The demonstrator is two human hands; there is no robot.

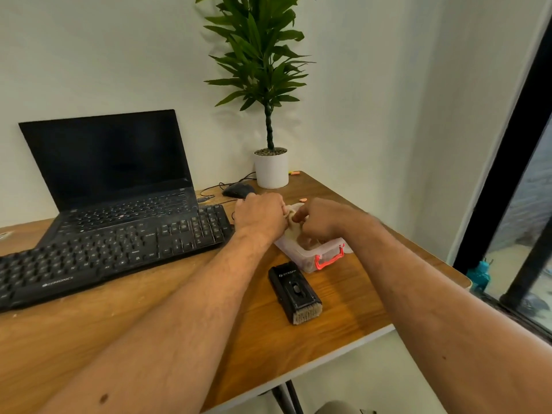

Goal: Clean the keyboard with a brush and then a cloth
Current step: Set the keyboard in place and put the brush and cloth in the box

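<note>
Cloth held over the box, just right of the keyboard

A pale cloth (pixel 291 227) is gripped by both hands above the clear box (pixel 313 253): the left hand (pixel 259 216) is curled in a fist round one end, and the right hand (pixel 321 218) is pinched on the other. The brush (pixel 294 292) is lying untouched on the table (pixel 343 324), in front of the box and apart from the keyboard (pixel 113 249). The light box could be dragged or tipped if the cloth is snagged inside; the mouse (pixel 238 190) behind it could be knocked.

White walls (pixel 89 55) — wooden desk (pixel 343 318), dark-framed window (pixel 513 180).
</note>
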